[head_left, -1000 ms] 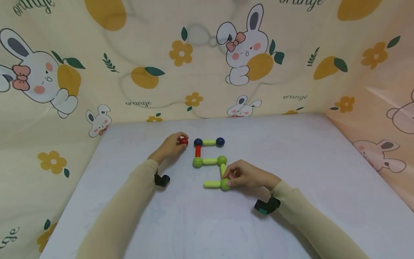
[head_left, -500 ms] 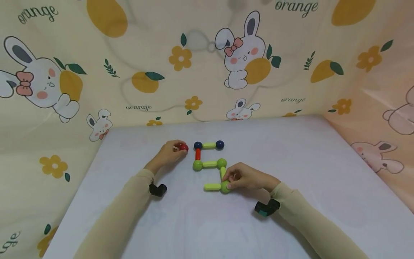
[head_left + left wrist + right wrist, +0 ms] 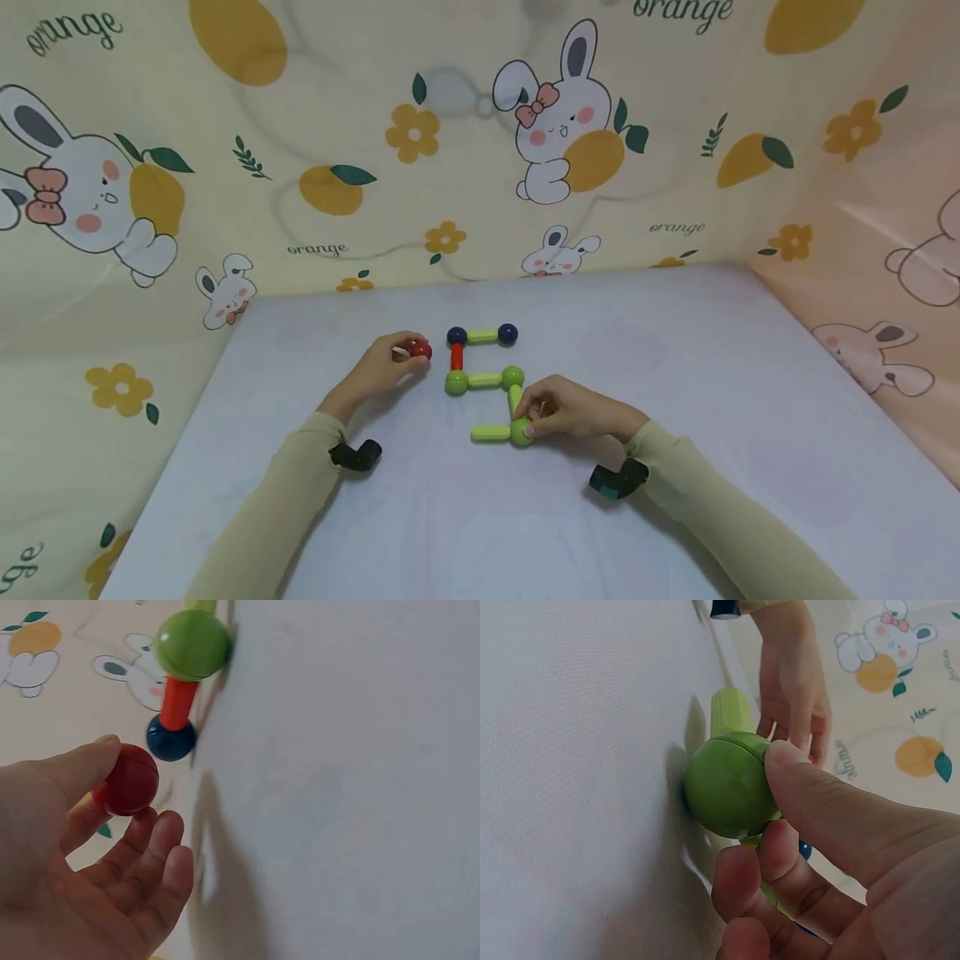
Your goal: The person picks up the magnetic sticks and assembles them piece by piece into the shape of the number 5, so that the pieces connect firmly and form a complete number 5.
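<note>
My left hand (image 3: 378, 368) pinches a red ball (image 3: 129, 780) between thumb and finger, its other fingers loosely bent. That ball is left of the built shape, apart from it. The shape is an angular chain of balls and rods. At its back, a light green rod (image 3: 482, 336) joins two dark blue balls; a red rod (image 3: 457, 358) runs to a green ball (image 3: 456, 382). Another rod leads to a second green ball (image 3: 513, 377). My right hand (image 3: 573, 408) pinches the near-right green ball (image 3: 731, 787), from which a light green rod (image 3: 491, 433) points left.
The shape lies on a white-covered table (image 3: 675, 383). Behind and beside it hangs a cream cloth (image 3: 465, 167) printed with rabbits and oranges. Each wrist carries a small black camera, such as the right one (image 3: 618, 480).
My left hand has drawn back a little toward me with the red ball still pinched. The right hand stays at its green ball, and the chain keeps its shape. The head view has shifted slightly.
</note>
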The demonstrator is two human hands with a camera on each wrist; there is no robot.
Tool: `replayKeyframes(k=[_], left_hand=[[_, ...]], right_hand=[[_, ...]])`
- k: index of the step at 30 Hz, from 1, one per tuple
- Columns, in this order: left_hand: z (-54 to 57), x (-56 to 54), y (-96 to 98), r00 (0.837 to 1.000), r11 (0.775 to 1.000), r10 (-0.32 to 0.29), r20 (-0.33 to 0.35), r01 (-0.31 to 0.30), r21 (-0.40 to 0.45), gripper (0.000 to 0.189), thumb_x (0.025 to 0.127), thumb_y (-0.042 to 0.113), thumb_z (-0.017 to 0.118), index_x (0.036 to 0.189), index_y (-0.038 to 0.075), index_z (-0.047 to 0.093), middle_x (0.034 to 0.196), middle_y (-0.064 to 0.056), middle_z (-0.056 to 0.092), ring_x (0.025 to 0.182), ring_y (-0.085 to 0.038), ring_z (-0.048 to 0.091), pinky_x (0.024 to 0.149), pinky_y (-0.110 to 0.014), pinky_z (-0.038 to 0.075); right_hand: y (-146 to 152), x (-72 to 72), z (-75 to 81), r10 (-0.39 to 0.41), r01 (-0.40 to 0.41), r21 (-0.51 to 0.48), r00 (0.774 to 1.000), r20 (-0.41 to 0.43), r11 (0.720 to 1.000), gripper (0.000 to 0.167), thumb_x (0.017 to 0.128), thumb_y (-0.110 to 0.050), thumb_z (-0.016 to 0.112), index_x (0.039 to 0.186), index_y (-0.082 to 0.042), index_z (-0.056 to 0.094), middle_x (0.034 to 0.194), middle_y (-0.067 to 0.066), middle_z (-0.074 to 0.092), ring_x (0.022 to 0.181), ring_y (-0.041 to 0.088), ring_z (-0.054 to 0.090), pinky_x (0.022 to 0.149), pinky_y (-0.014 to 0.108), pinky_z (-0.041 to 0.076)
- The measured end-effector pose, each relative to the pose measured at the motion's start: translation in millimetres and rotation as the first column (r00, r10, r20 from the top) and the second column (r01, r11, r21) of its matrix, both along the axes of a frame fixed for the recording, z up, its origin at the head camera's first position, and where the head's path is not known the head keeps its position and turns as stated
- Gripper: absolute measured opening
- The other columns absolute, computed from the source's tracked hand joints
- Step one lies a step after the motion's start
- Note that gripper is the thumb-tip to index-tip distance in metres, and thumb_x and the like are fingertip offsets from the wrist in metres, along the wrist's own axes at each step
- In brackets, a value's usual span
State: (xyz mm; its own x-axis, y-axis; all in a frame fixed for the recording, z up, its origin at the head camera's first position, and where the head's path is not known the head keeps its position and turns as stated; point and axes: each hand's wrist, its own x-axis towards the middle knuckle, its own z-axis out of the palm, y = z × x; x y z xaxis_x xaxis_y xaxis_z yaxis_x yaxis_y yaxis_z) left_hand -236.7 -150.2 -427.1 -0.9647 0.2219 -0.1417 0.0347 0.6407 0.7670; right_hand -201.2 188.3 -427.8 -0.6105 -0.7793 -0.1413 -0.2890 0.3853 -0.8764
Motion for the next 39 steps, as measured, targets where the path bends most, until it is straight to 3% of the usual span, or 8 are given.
replayKeyframes(k=[4, 10, 15, 23, 30, 39], left_hand=[[4.9, 2.5, -4.2, 1.000, 0.999, -0.015, -0.005, 0.015, 0.029, 0.038, 0.101, 0.028, 0.063, 0.136, 0.014, 0.058, 0.136, -0.013, 0.060, 0.116, -0.031, 0.060, 0.101, -0.044, 0.052], [9.6, 9.8, -12.7, 0.999, 0.997, -0.043, -0.005, 0.043, 0.058, 0.041, 0.100, 0.025, 0.064, 0.138, 0.011, 0.056, 0.137, -0.015, 0.059, 0.116, -0.032, 0.061, 0.086, -0.036, 0.056], [14.7, 18.6, -16.3, 0.996, 0.994, -0.085, -0.030, 0.087, 0.069, 0.041, 0.100, 0.022, 0.065, 0.137, 0.008, 0.056, 0.133, -0.016, 0.061, 0.115, -0.031, 0.062, 0.087, -0.035, 0.056], [24.6, 33.9, -10.9, 0.958, 0.956, -0.285, -0.031, 0.287, 0.065, 0.031, 0.097, 0.019, 0.069, 0.125, 0.008, 0.061, 0.118, -0.012, 0.069, 0.098, -0.022, 0.063, 0.089, -0.034, 0.051], [22.8, 34.0, -5.7, 0.947, 0.946, -0.322, 0.013, 0.321, 0.046, 0.032, 0.096, 0.017, 0.069, 0.126, 0.007, 0.061, 0.120, -0.010, 0.068, 0.107, -0.023, 0.063, 0.097, -0.039, 0.053], [21.0, 41.8, 1.7, 0.919, 0.920, -0.383, 0.095, 0.389, -0.052, 0.030, 0.096, 0.022, 0.070, 0.124, 0.013, 0.064, 0.115, -0.008, 0.068, 0.096, -0.019, 0.064, 0.090, -0.036, 0.053]], right_hand=[[0.2, -0.8, 1.9, -0.004, 0.004, -0.001, 1.000, 0.010, 1.000, 0.020, 0.091, -0.006, 0.073, 0.110, -0.001, 0.072, 0.078, -0.002, 0.054, 0.073, 0.007, 0.049, 0.067, 0.019, 0.042], [-1.2, -0.1, 1.8, 0.006, -0.006, -0.015, 1.000, 0.024, 1.000, 0.021, 0.091, -0.005, 0.072, 0.111, 0.001, 0.071, 0.078, -0.003, 0.054, 0.073, 0.007, 0.049, 0.067, 0.019, 0.042], [-2.6, 2.4, 0.7, 0.004, -0.003, -0.015, 1.000, 0.026, 1.000, 0.020, 0.091, -0.005, 0.072, 0.111, 0.001, 0.071, 0.078, -0.003, 0.054, 0.073, 0.006, 0.048, 0.067, 0.019, 0.042], [-2.6, 2.9, 0.4, 0.001, -0.001, -0.011, 1.000, 0.029, 1.000, 0.020, 0.092, -0.006, 0.071, 0.110, 0.001, 0.070, 0.079, -0.003, 0.052, 0.075, 0.007, 0.048, 0.070, 0.020, 0.043], [-2.6, -2.0, -1.1, -0.004, 0.004, 0.006, 1.000, 0.018, 1.000, 0.019, 0.092, -0.007, 0.072, 0.110, -0.001, 0.070, 0.079, -0.002, 0.052, 0.076, 0.009, 0.051, 0.073, 0.022, 0.047], [-3.0, 0.6, -0.5, -0.004, 0.006, -0.019, 0.998, 0.056, 1.000, 0.019, 0.092, -0.003, 0.071, 0.110, 0.002, 0.069, 0.077, -0.001, 0.052, 0.071, 0.008, 0.052, 0.069, 0.022, 0.051]])
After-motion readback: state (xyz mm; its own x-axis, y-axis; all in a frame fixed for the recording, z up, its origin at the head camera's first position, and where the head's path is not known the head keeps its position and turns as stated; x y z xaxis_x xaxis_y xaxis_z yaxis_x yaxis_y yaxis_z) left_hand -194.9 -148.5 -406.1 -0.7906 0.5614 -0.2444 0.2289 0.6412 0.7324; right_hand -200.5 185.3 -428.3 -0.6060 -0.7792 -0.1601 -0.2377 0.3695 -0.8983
